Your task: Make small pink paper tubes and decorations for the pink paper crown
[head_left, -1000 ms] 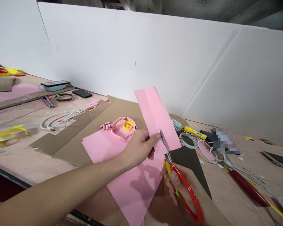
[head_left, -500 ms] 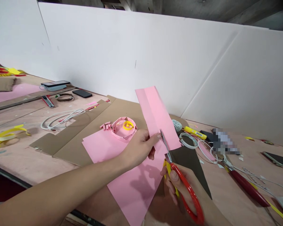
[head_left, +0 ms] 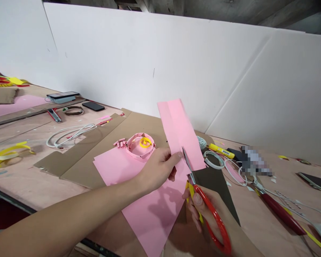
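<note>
While left hand [head_left: 157,169] pinches pink paper [head_left: 180,132] | right hand [head_left: 203,210] grips scissors [head_left: 216,221] | yellow coil [head_left: 145,142] in pink ring [head_left: 140,153]

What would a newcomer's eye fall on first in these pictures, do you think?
The pink paper at centre catches the eye, gripped by the left hand, red-handled scissors in the right hand at its edge. Behind it, on cardboard, sits a curled pink paper ring around a yellow spiral.

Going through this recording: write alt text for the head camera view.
A person's right hand holds red-handled scissors with the blades at a strip of pink paper, which the left hand grips. Behind them, on a plywood table, lie a pink paper ring and white cable.
</note>
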The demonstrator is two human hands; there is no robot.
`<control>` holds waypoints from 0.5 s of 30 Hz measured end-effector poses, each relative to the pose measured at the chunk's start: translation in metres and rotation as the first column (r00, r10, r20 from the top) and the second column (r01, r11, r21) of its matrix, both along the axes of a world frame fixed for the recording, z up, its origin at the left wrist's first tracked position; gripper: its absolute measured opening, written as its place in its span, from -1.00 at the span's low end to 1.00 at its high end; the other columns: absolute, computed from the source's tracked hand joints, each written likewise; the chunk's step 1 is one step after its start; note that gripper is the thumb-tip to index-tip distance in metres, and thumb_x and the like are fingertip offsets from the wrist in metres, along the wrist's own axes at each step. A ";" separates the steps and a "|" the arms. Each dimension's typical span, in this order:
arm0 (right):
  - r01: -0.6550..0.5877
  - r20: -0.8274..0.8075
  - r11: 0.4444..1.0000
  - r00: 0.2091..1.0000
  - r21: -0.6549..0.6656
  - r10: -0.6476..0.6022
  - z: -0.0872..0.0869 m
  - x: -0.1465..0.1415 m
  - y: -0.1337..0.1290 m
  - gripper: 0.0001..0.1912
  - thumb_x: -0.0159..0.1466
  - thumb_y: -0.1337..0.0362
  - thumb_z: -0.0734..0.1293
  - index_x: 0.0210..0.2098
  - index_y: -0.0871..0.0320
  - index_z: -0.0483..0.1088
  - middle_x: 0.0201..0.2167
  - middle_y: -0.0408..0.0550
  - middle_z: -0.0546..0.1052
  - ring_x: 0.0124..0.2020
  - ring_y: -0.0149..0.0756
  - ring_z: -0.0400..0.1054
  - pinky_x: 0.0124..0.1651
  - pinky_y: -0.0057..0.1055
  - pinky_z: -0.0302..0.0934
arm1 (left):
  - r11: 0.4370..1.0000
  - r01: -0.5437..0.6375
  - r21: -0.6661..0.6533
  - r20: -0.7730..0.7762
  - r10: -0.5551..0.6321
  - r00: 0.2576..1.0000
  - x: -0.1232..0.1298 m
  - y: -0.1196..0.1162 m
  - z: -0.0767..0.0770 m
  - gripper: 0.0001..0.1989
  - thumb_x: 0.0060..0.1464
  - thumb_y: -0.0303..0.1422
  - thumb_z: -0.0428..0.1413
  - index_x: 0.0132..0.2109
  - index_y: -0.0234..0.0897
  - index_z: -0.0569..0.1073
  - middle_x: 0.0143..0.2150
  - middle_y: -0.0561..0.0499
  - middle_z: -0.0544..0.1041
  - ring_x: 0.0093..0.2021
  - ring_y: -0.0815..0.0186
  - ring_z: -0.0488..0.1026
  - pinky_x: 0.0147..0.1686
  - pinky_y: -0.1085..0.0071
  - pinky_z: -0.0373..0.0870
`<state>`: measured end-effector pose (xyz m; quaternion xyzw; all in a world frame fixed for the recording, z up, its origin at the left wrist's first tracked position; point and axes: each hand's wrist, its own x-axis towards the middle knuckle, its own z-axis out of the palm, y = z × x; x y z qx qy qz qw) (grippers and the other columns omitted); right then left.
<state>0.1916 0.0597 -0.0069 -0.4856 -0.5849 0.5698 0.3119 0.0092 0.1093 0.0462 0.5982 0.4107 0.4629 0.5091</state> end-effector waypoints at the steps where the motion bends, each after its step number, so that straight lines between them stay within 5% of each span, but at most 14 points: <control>1: 0.004 0.001 1.000 1.000 0.000 -0.004 0.000 0.000 0.000 -0.31 0.07 -0.46 0.26 -0.46 0.10 0.29 -0.75 -0.25 0.19 -0.80 -0.45 0.07 -0.71 -0.47 -0.07 | 1.000 -0.003 0.001 -0.005 0.003 1.000 0.000 0.000 0.000 -0.60 0.27 -0.19 0.03 -0.52 -0.25 0.26 -0.66 0.13 0.31 -0.66 0.41 0.33 -0.63 0.48 0.27; 15: 0.013 0.021 1.000 1.000 -0.021 -0.013 0.008 0.000 -0.002 -0.31 0.08 -0.45 0.26 -0.43 0.11 0.32 -0.72 -0.25 0.22 -0.78 -0.45 0.09 -0.69 -0.47 0.03 | 1.000 -0.004 -0.010 -0.030 0.004 1.000 0.000 -0.001 0.003 -0.59 0.27 -0.19 0.02 -0.53 -0.26 0.30 -0.67 0.10 0.33 -0.66 0.39 0.33 -0.62 0.46 0.27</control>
